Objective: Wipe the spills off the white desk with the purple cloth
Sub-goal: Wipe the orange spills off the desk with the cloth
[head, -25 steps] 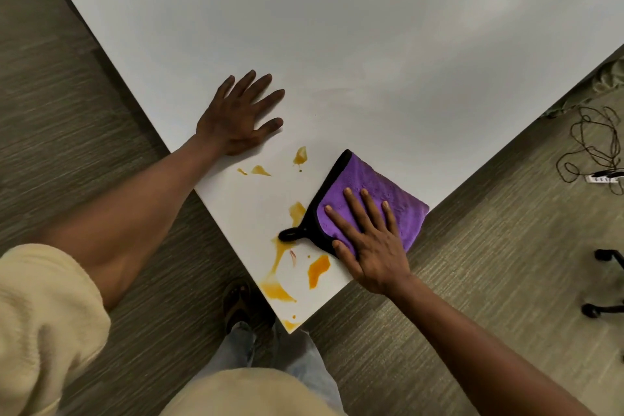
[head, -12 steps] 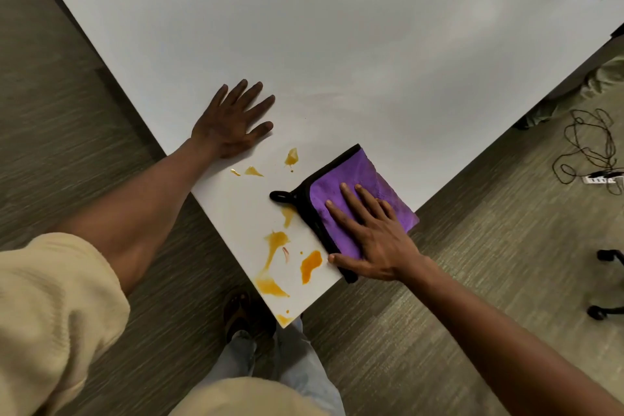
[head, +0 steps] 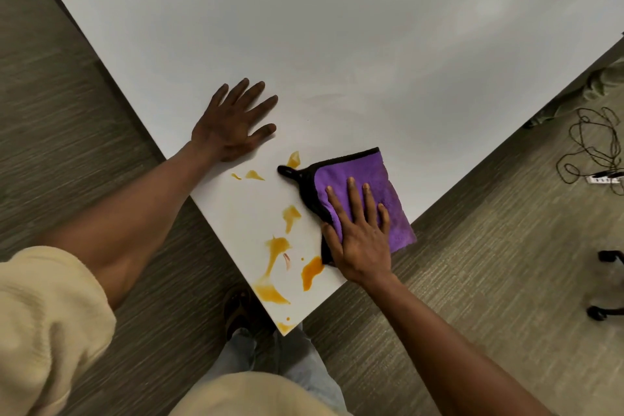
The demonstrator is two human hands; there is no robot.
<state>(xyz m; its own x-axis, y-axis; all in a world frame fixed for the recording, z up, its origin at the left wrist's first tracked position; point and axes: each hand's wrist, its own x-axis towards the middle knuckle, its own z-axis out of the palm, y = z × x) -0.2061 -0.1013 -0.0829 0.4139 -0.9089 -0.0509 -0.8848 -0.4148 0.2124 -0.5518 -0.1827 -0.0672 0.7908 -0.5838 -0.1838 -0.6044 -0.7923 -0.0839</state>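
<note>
Cloth (head: 363, 186), plush purple with black trim and a loop, lies at the desk's (head: 337, 44) near right edge under the flat, spread right hand (head: 363, 243). Glossy orange spills (head: 312, 272), perhaps sauce, lie left. Left hand (head: 233, 127) rests flat, holding nothing.

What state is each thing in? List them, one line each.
purple cloth: folded, flat on the desk, pressed under the right hand.
right hand: fingers spread, palm down on the cloth.
left hand: open, flat on the bare desk.
white desk: dirty near its corner.
orange spills: not wiped; several patches beside the cloth.
cable: tangled on the floor.
</note>
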